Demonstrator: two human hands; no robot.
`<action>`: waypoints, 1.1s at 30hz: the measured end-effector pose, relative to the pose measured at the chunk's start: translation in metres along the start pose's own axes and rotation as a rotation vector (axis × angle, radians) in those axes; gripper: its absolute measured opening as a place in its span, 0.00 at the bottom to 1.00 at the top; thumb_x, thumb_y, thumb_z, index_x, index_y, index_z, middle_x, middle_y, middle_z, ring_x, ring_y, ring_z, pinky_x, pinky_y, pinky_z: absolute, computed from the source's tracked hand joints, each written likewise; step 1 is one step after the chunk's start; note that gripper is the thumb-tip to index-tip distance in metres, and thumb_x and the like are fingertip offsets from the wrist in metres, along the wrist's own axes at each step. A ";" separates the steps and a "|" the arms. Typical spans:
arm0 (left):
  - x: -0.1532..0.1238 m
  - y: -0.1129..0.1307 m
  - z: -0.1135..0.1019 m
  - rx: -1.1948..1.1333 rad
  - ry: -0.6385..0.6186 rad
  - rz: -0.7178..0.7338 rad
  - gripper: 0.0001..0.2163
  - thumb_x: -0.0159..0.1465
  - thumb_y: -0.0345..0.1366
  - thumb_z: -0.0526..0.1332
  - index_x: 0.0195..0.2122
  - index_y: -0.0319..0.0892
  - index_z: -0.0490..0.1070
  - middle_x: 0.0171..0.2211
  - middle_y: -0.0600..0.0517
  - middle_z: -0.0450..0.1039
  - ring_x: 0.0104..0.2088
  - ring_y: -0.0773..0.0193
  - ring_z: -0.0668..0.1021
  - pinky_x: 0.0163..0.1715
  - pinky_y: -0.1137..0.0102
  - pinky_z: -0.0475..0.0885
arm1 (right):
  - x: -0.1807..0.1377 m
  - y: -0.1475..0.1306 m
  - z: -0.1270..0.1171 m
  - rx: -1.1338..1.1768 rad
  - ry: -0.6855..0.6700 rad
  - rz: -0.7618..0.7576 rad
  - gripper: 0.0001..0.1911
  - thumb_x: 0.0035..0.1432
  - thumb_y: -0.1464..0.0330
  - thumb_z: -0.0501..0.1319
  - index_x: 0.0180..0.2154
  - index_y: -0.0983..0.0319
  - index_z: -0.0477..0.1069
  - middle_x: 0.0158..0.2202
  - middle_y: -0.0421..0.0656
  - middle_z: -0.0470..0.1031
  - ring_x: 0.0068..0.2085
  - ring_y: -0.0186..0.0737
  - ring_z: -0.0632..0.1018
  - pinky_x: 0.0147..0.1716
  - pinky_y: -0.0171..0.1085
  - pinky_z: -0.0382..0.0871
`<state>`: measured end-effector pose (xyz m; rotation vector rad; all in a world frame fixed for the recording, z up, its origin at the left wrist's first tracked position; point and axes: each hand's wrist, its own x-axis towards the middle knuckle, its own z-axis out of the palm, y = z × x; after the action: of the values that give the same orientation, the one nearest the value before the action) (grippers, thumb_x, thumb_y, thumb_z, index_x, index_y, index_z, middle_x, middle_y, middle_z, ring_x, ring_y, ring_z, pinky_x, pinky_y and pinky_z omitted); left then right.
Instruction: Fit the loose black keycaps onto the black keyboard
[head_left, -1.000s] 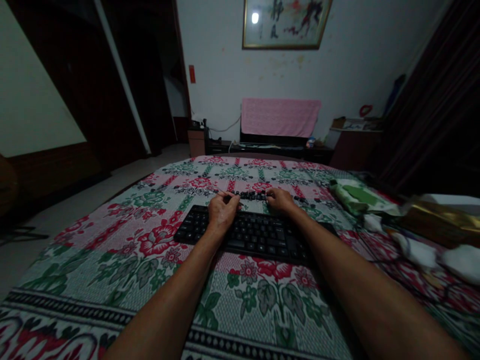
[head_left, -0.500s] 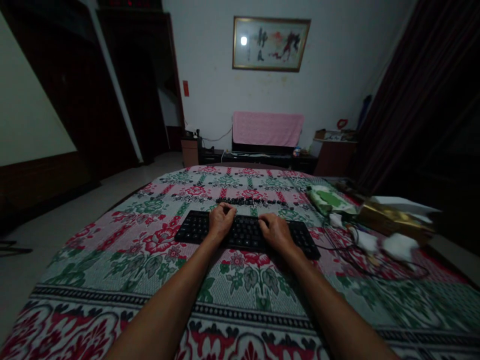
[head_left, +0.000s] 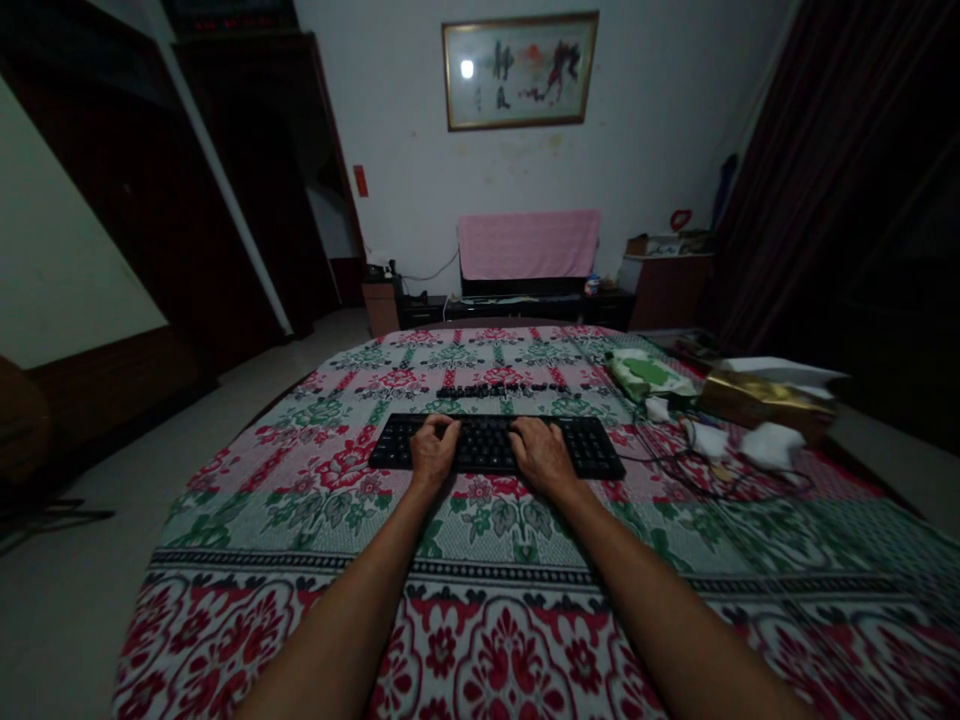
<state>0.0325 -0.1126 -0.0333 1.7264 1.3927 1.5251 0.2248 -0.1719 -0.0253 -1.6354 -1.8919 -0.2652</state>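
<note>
A black keyboard (head_left: 484,452) lies flat on the flowered tablecloth (head_left: 517,580) in front of me. My left hand (head_left: 435,448) rests on its left part, fingers bent down over the keys and thumb apart from them. On the right part lies my right hand (head_left: 541,452), its fingers stretched forward across the keys. I see nothing held in either hand, though the fingertips are small and dim. Behind the keyboard runs a row of small black pieces (head_left: 502,390), which look like loose keycaps.
To the right are a green-and-white packet (head_left: 651,376), a gold box (head_left: 769,400), crumpled white pieces (head_left: 772,445) and a dark cable (head_left: 675,462). A pink cloth (head_left: 529,245) hangs over something on the far cabinet. A framed picture (head_left: 521,72) hangs on the wall.
The camera view has tilted and shifted slightly. My right hand's fingers reach straighter over the keys. The left hand has moved slightly on the keyboard, which appears to stay in place.
</note>
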 end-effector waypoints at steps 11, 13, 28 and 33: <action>-0.007 0.008 -0.001 0.058 0.024 0.058 0.08 0.57 0.41 0.59 0.29 0.43 0.70 0.24 0.53 0.74 0.27 0.65 0.77 0.31 0.73 0.69 | -0.002 0.002 0.001 -0.027 -0.004 -0.011 0.12 0.62 0.67 0.50 0.44 0.61 0.68 0.49 0.47 0.72 0.52 0.44 0.68 0.49 0.44 0.54; -0.009 0.010 -0.001 0.089 0.040 0.074 0.07 0.57 0.41 0.59 0.28 0.43 0.70 0.24 0.53 0.74 0.27 0.65 0.76 0.31 0.73 0.68 | -0.002 0.002 0.002 -0.027 0.008 -0.018 0.12 0.62 0.66 0.51 0.44 0.61 0.69 0.50 0.48 0.72 0.52 0.44 0.68 0.49 0.44 0.54; 0.002 0.012 0.009 0.066 0.024 0.083 0.07 0.57 0.40 0.58 0.28 0.43 0.70 0.24 0.54 0.73 0.27 0.66 0.76 0.32 0.74 0.68 | 0.011 0.006 0.006 0.018 0.021 -0.045 0.11 0.62 0.66 0.51 0.40 0.60 0.70 0.42 0.46 0.75 0.46 0.42 0.70 0.48 0.43 0.52; 0.000 0.013 0.009 0.072 0.053 0.098 0.06 0.57 0.39 0.58 0.28 0.43 0.70 0.26 0.54 0.74 0.27 0.67 0.76 0.32 0.75 0.68 | 0.009 0.006 0.004 0.048 0.005 -0.030 0.10 0.60 0.65 0.53 0.40 0.61 0.70 0.42 0.46 0.75 0.46 0.43 0.71 0.49 0.44 0.53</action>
<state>0.0458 -0.1154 -0.0255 1.8339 1.4246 1.6013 0.2289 -0.1617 -0.0247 -1.5742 -1.9053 -0.2343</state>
